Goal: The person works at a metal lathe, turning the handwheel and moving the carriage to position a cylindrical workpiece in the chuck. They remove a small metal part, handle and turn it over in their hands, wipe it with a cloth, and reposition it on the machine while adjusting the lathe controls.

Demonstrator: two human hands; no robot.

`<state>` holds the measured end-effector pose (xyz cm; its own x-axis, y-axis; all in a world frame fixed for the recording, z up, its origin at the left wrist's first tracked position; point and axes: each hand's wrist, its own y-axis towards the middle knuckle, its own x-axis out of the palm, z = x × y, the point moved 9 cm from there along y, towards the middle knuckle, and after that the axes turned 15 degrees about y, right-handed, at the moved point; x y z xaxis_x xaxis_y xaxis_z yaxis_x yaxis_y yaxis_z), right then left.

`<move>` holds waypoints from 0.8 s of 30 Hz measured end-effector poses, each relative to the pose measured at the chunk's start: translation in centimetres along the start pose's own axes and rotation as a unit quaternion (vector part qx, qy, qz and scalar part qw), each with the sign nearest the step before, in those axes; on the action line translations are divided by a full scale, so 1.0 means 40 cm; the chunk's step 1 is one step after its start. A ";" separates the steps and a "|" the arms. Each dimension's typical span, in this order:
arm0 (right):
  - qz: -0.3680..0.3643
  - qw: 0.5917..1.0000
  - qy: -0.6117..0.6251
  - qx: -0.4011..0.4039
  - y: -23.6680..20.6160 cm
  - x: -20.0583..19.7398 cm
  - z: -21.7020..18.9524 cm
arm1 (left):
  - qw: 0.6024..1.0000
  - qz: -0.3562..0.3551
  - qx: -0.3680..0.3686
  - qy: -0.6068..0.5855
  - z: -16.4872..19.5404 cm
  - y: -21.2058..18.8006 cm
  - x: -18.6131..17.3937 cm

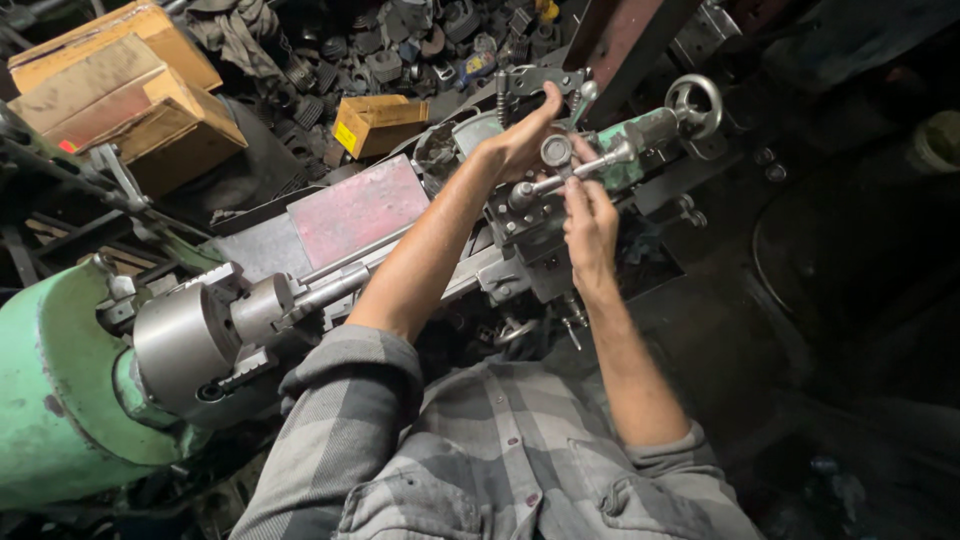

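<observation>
My left hand (520, 140) is closed around a small round metal part (556, 150) above the tool post (525, 215) of the green lathe (60, 380), while my right hand (590, 220) pinches the post's steel lever (570, 178) just beneath it. Left of the post a steel shaft (330, 287) sits in the chuck (190, 340), and the tailstock handwheel (695, 105) stands to the right. Behind lie a red metal plate (360, 208), cardboard boxes (120, 90) and heaped dark machine parts (420, 50); the floor is dim.
</observation>
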<state>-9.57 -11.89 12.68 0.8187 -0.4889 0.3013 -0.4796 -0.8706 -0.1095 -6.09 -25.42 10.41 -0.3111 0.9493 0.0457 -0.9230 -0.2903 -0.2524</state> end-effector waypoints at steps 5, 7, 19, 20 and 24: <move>0.000 0.867 -0.342 -0.363 -0.085 0.056 -0.158 | 0.997 0.053 0.044 0.036 0.006 0.022 -0.007; -0.034 0.832 -0.442 -0.334 -0.081 0.083 -0.149 | 0.995 0.078 0.048 0.031 0.006 0.029 -0.016; -0.097 0.804 -0.509 -0.292 -0.093 0.082 -0.118 | 0.992 0.105 0.049 -0.050 0.019 0.042 -0.038; -0.098 0.795 -0.525 -0.287 -0.089 0.083 -0.111 | 0.992 0.100 0.054 -0.047 0.022 0.037 -0.036; -0.087 0.783 -0.500 -0.361 -0.097 0.086 -0.147 | 0.993 0.066 0.018 -0.091 0.009 0.005 -0.011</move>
<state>-6.73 -9.88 19.73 0.5566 -0.4783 -0.6793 -0.0909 -0.8478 0.5224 -6.21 -25.94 10.69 -0.4628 0.8658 0.1903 -0.8780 -0.4181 -0.2330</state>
